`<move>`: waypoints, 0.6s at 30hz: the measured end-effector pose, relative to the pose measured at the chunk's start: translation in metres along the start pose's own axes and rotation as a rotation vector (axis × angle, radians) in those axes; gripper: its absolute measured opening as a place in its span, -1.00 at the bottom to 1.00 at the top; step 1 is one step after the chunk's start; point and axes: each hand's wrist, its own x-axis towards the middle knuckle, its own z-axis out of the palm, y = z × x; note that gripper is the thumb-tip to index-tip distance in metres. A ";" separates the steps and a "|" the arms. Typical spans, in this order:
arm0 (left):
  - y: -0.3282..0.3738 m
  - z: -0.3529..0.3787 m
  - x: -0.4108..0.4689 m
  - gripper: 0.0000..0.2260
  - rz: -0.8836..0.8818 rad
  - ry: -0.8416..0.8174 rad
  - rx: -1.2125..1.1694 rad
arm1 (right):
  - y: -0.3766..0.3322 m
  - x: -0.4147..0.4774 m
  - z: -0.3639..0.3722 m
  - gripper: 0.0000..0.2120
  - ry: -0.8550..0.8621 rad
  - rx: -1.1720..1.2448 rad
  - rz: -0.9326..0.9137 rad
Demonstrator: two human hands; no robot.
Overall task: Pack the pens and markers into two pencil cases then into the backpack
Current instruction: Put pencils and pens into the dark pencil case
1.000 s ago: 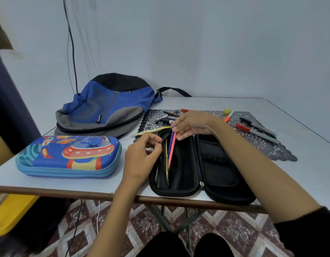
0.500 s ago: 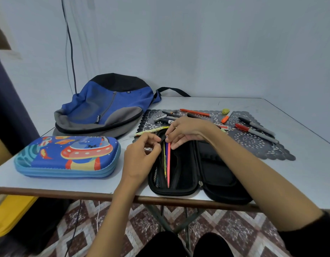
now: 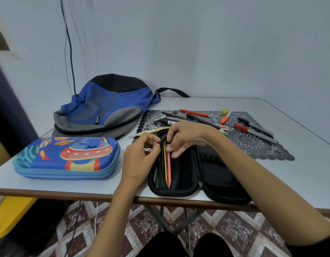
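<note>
A black pencil case [image 3: 190, 188] lies open at the table's front edge. Pink and yellow pens [image 3: 168, 167] lie lengthwise in its left half. My right hand [image 3: 186, 136] pinches the far ends of these pens at the case's far rim. Pressed against the case's left rim beside the pens, my left hand [image 3: 140, 156] has its fingers pinched on that edge. A closed blue cartoon pencil case [image 3: 67, 156] sits to the left. The blue and grey backpack [image 3: 104, 108] lies behind it. Loose pens and markers [image 3: 194, 117] remain on a dark lace mat [image 3: 253, 143].
On the mat lie a red marker [image 3: 253, 131], a black marker [image 3: 255, 125], an orange highlighter [image 3: 225, 118] and an orange pen [image 3: 194, 113]. A yellow pen [image 3: 151, 131] lies at the mat's near left corner. A yellow bin [image 3: 10, 216] stands below the table.
The pens went from tilted in my right hand to lying down inside the case's left half. My right hand came closer to my left hand at the rim.
</note>
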 end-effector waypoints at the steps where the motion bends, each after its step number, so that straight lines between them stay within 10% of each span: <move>1: 0.000 0.000 0.000 -0.91 0.001 -0.003 0.000 | 0.000 -0.003 0.003 -0.77 -0.037 -0.033 -0.002; 18: -0.004 0.000 0.001 -0.91 0.017 -0.007 0.042 | 0.007 -0.008 0.018 -0.84 -0.088 0.088 -0.057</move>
